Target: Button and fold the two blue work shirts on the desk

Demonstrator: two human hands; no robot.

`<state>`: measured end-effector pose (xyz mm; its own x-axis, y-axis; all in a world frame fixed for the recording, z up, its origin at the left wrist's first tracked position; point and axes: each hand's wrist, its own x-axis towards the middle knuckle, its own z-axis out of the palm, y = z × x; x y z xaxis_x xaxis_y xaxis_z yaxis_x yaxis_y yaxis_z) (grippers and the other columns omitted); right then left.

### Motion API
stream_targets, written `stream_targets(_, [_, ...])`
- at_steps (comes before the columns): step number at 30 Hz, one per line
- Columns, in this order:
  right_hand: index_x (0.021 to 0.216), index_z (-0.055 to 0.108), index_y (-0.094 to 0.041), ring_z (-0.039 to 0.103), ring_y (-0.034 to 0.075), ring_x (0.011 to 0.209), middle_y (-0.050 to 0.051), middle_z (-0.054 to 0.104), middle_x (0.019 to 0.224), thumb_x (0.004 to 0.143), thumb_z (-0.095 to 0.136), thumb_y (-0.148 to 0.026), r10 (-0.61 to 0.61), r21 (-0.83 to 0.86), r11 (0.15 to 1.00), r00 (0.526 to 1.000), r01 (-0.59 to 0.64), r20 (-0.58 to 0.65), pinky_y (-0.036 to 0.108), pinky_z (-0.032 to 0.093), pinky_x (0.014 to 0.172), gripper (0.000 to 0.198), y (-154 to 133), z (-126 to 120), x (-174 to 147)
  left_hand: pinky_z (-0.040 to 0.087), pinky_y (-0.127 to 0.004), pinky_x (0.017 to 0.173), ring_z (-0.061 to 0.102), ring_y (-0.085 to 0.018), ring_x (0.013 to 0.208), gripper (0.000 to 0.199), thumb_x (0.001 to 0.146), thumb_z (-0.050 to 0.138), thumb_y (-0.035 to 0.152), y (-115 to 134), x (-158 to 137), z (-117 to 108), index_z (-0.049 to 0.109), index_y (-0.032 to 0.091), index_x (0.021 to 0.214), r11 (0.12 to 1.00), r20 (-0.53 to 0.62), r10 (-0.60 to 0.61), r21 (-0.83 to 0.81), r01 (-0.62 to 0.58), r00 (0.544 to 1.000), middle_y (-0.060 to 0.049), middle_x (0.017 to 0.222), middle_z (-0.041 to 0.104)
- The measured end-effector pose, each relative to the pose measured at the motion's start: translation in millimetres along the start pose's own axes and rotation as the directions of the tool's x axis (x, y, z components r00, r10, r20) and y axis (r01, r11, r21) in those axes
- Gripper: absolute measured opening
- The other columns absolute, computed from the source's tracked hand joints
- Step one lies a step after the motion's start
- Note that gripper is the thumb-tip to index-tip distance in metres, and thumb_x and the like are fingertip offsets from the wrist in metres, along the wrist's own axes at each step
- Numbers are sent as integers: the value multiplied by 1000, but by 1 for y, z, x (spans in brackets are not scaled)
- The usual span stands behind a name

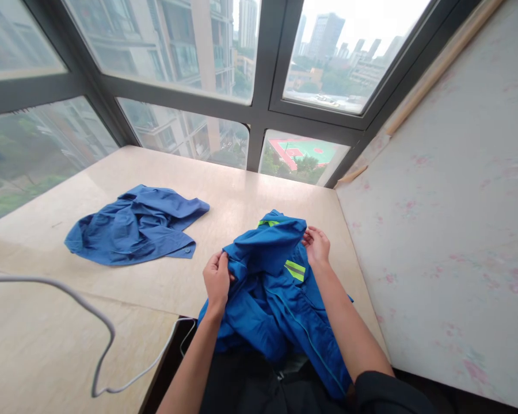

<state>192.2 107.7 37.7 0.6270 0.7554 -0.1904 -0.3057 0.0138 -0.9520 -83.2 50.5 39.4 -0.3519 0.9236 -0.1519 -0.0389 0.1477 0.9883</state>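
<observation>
A bright blue work jacket (280, 287) with yellow-green reflective strips lies bunched over the table's near edge and hangs down toward my body. My left hand (218, 279) pinches its fabric on the left side. On the right, my right hand (317, 244) grips another edge of it near the upper corner, fingertips partly behind the cloth. Between both hands a fold of the jacket is raised. Farther left, a second blue garment (133, 227), duller in colour and with a button at one corner, rests crumpled and apart from my hands.
The pale wooden tabletop (224, 195) reaches to the grey-framed windows (259, 86). A wall with flowered paper (435, 230) stands close on the right. A grey-white cable (107, 328) loops across the left foreground, near a dark gap at the table's edge.
</observation>
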Motion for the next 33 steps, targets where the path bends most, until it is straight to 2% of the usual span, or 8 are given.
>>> stream_targets(7, [100,60,-19,64,14,69,1,68,83,68,71,-36,-60,-273,955,978,115,201,22,49,55,37,2,-16,-35,50,-24,62,63,-14,77,47,79,63,37,-3,33,-26,52,16,120,1000,-111,29,-3,-30,993,-6,97,63])
stream_targets(13, [113,56,-20,69,19,80,5,70,96,68,75,-41,200,-466,883,850,60,488,24,53,55,54,21,7,-72,54,-32,75,66,-20,92,70,76,71,44,0,25,-31,45,16,134,992,218,-127,46,120,968,-14,115,64])
stream_targets(17, [80,59,-18,65,15,55,2,69,66,70,72,-38,285,-590,802,811,91,512,17,40,40,26,24,25,-81,54,-34,76,67,-19,80,89,73,72,38,-9,18,-34,29,17,148,990,250,-42,144,6,967,-10,105,67])
stream_targets(23, [53,49,-20,47,9,30,-3,54,40,76,68,-44,209,-496,858,790,135,577,19,27,30,38,-19,48,-87,43,-48,101,53,-34,124,69,79,54,19,-5,25,-51,40,15,146,632,209,257,702,-328,943,-20,137,52])
stream_targets(26, [65,62,-19,63,14,51,-1,67,58,77,70,-46,101,-222,971,680,93,726,22,46,44,31,-45,67,-96,32,-53,110,25,-39,144,82,73,64,26,10,23,-45,34,15,149,473,353,366,726,-499,861,-20,155,30])
stream_targets(29, [102,72,-21,69,21,91,4,74,101,73,77,-39,46,-76,996,447,49,894,33,57,79,34,-59,85,-106,37,-48,105,41,-36,135,69,76,66,35,24,24,-31,47,20,140,520,472,410,582,-625,780,-16,144,48])
stream_targets(31, [121,65,-25,66,23,107,6,69,121,73,79,-35,57,-70,997,326,28,944,38,54,90,51,-61,89,-109,46,-39,91,61,-29,107,39,83,57,35,31,34,-24,64,20,119,653,398,422,490,-577,815,-11,114,68])
stream_targets(33, [128,61,-27,66,23,108,7,67,125,76,77,-35,67,-80,997,332,23,941,39,53,91,55,-59,83,-105,49,-32,76,64,-22,81,28,86,53,38,35,54,-23,70,17,92,799,236,391,392,-456,889,-6,84,70])
